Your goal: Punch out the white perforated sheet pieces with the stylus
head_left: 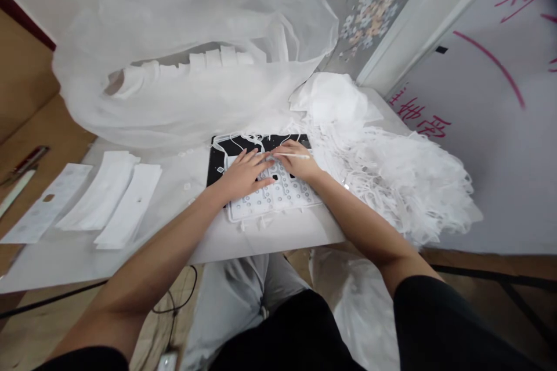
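A white sheet with rows of small round marks [278,196] lies on a black board [215,165] at the table's middle. My left hand [247,175] rests flat on the sheet's upper left part, its fingers spread. On the upper right part is my right hand [298,159], its fingers closed round a thin white stick [291,155] that points to the right. The fingertips of both hands are close together. White cords [252,139] run over the board just beyond the hands.
Stacks of white strips [102,191] lie at the left. Beyond the board is a large translucent bag [183,93] with white pieces inside. A heap of white stringy material [391,174] covers the table's right. A whiteboard [478,185] stands behind it.
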A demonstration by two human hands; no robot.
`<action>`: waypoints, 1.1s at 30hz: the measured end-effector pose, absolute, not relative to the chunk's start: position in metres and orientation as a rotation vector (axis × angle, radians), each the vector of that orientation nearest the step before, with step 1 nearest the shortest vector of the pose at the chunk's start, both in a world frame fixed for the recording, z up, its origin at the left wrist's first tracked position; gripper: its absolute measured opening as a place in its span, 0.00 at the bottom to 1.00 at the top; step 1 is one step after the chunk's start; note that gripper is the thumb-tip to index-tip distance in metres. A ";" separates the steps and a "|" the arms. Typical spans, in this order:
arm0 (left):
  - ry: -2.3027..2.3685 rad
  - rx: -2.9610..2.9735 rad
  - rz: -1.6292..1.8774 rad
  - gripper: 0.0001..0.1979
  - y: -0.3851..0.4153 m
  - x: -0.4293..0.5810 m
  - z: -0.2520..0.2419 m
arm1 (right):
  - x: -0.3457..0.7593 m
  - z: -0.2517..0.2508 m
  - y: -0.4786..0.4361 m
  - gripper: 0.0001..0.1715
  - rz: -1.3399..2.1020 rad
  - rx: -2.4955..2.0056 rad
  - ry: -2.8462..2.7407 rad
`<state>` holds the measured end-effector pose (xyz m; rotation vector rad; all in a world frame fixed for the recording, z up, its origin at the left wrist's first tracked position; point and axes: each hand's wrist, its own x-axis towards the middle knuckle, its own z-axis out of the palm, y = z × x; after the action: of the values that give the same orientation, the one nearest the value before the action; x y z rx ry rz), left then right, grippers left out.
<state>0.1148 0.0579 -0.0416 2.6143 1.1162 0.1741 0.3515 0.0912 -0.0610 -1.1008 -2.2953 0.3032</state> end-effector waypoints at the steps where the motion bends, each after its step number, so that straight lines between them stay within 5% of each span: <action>1: 1.109 2.619 0.184 0.34 0.058 0.115 -0.042 | 0.351 -0.061 0.090 0.17 0.245 -1.085 -2.353; 11: 1.096 2.594 0.167 0.31 0.059 0.116 -0.042 | 0.346 -0.067 0.100 0.19 0.161 -1.325 -2.134; 21: 1.158 2.647 0.168 0.34 0.058 0.114 -0.043 | 0.415 -0.063 0.104 0.23 0.700 -1.246 -1.633; 33: 1.380 2.738 0.183 0.32 0.046 0.142 -0.042 | 0.406 -0.066 0.101 0.18 0.801 -1.229 -1.782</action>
<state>0.1416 0.0463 -0.0423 2.7380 1.3796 0.1833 0.4061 0.1006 -0.0665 -1.2287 -1.7825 0.8009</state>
